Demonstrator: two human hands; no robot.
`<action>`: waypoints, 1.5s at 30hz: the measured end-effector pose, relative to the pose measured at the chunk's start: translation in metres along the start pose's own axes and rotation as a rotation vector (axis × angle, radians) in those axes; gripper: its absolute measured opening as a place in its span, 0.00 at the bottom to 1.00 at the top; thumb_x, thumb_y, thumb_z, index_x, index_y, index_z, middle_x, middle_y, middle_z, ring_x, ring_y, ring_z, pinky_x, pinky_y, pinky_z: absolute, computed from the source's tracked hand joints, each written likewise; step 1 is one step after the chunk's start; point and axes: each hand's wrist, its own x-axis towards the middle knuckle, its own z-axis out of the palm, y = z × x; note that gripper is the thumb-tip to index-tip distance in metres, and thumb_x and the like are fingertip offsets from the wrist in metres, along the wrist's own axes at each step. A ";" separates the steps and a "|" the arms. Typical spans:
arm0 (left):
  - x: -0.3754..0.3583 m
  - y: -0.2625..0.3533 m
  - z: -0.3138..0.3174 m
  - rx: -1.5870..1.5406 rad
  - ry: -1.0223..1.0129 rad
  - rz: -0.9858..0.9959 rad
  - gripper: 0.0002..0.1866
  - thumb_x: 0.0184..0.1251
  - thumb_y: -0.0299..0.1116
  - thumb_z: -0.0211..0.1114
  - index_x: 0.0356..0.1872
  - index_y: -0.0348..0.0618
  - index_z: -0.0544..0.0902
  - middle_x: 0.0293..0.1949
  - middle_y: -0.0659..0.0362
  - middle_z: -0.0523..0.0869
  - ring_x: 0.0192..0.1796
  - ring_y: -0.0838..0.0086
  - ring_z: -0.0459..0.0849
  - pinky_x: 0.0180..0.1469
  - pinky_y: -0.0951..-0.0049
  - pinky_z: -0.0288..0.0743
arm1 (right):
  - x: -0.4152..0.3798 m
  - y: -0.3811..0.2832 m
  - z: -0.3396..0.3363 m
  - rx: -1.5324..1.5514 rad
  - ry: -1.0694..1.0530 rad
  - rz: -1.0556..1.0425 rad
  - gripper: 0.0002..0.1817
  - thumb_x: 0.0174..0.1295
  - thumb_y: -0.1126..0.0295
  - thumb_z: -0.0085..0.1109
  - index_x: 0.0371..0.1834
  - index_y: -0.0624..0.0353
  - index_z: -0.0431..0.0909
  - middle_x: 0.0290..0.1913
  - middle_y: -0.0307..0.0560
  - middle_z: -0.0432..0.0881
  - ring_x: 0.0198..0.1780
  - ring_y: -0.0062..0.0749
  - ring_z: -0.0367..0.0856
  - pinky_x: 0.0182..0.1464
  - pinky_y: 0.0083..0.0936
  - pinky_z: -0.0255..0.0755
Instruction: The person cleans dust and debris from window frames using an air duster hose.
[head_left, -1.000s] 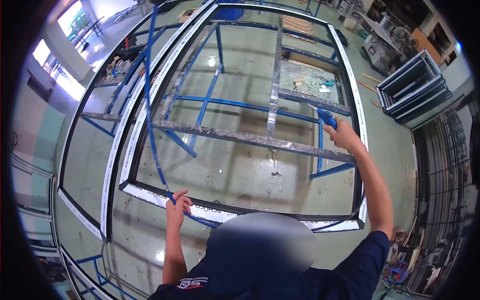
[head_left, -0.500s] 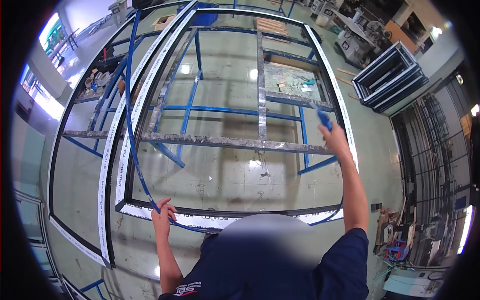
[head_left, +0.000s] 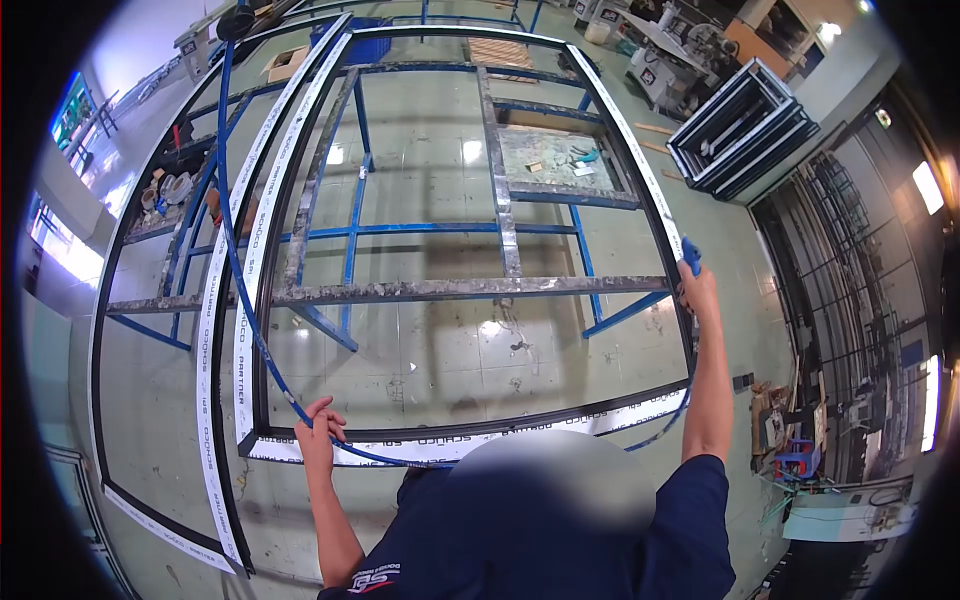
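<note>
In my right hand (head_left: 698,292) is a blue air blow gun (head_left: 690,256), held over the right side of a large black window frame (head_left: 640,150) with white printed protective film. My left hand (head_left: 320,430) is closed round a blue air hose (head_left: 262,345) near the frame's lower left corner. The hose runs up the left side from my left hand to a dark round fitting (head_left: 235,22). Its other stretch passes in front of my body and shows again below my right forearm. The frame lies flat on a blue metal work stand (head_left: 400,293).
A second long filmed frame (head_left: 207,400) lies along the left. Several small frames (head_left: 740,130) are stacked at the right, before racks of dark profiles (head_left: 850,260). A tray (head_left: 560,160) on the stand holds a teal tool (head_left: 587,156). Machines (head_left: 670,60) stand at the back right.
My right hand has moved right and slightly down with the blow gun, from inside the opening to the frame's right side. My left hand stays on the hose. The view has shifted slightly.
</note>
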 end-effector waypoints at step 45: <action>-0.001 0.044 -0.300 0.195 0.400 0.156 0.22 0.61 0.24 0.47 0.53 0.30 0.82 0.44 0.51 0.88 0.45 0.70 0.87 0.48 0.72 0.80 | -0.392 -0.353 0.371 -0.074 -1.245 -0.997 0.23 0.67 0.51 0.61 0.46 0.64 0.76 0.28 0.63 0.81 0.30 0.54 0.82 0.35 0.43 0.73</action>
